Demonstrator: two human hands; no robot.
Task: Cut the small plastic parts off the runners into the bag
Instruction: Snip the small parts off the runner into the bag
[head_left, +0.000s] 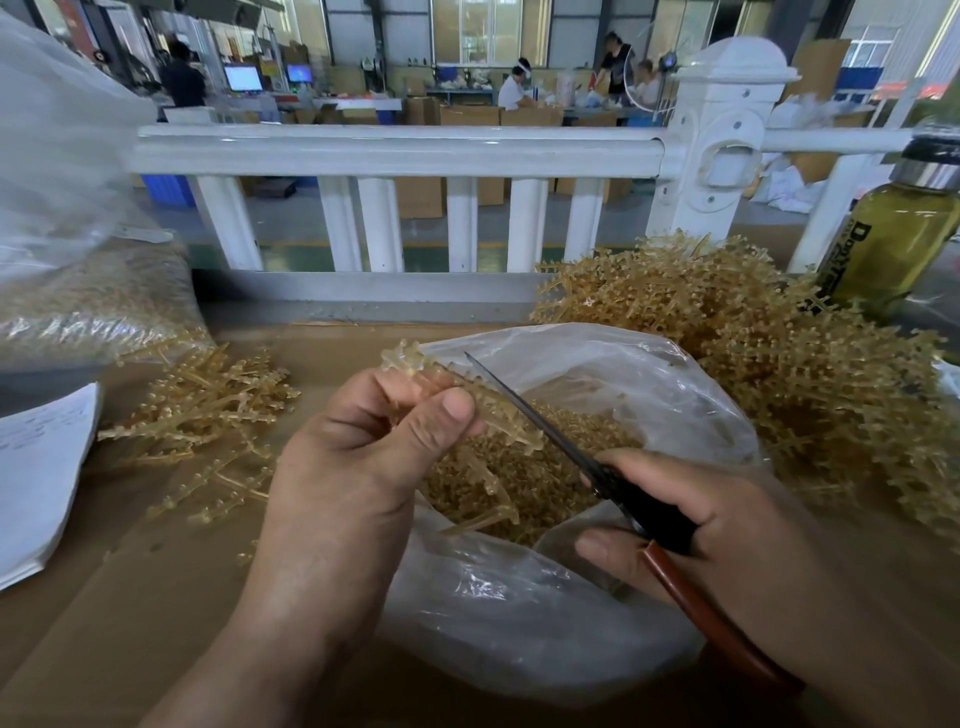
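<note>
My left hand (363, 452) pinches a translucent amber runner (498, 431) between thumb and fingers, holding it over the open clear plastic bag (519, 613). The bag holds a heap of small amber cut parts (519, 483). My right hand (727, 530) grips scissors (639, 509) with a black pivot and reddish-brown handles. Their thin blades (519, 405) lie along the right side of the runner, tip pointing up and away from me.
A large pile of amber runners (779, 364) lies at the right, a smaller pile (208, 415) at the left. A big filled plastic bag (78, 291) stands far left above paper sheets (36, 478). A bottle of yellow liquid (893, 234) stands at the right. A white railing (395, 150) borders the table's far edge.
</note>
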